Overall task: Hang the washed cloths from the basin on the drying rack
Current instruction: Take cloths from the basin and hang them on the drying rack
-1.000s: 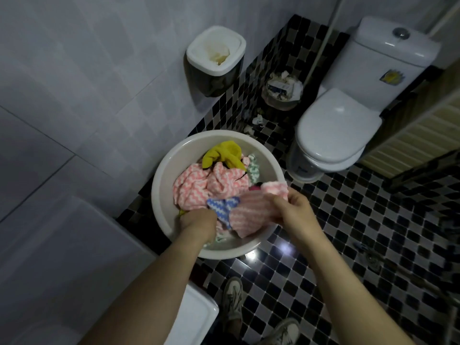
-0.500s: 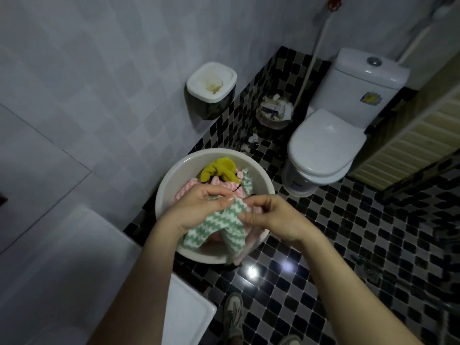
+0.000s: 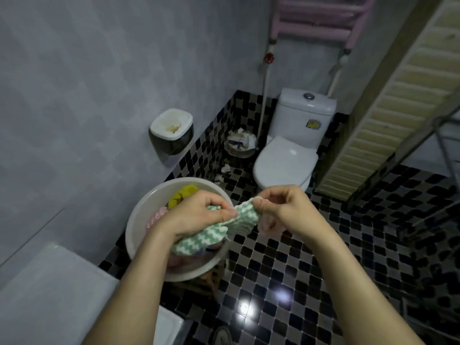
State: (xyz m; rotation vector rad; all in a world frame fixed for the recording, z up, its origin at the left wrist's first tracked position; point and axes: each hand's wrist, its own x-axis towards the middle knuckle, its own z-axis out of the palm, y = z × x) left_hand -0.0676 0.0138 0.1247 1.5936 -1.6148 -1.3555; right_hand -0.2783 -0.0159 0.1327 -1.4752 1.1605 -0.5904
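Note:
A green-and-white zigzag cloth (image 3: 219, 232) is held above the white basin (image 3: 142, 210), stretched between both hands. My left hand (image 3: 196, 215) grips its left part over the basin. My right hand (image 3: 281, 207) pinches its upper right corner, just right of the basin rim. Inside the basin lie a yellow cloth (image 3: 183, 195) and a pink striped cloth (image 3: 155, 216), mostly hidden by my left arm. A pink drying rack (image 3: 318, 18) is mounted high on the back wall above the toilet.
A white toilet (image 3: 288, 155) stands at the back, with a waste basket (image 3: 240, 144) beside it and a paper dispenser (image 3: 171, 131) on the left wall. A white appliance top (image 3: 57, 295) fills the lower left. A metal rack frame (image 3: 445, 143) is at right.
My hands dropped the pink cloth, picked up the green zigzag cloth and lifted it out of the basin, pulling it apart. The view tilted upward, bringing the pink rack into sight.

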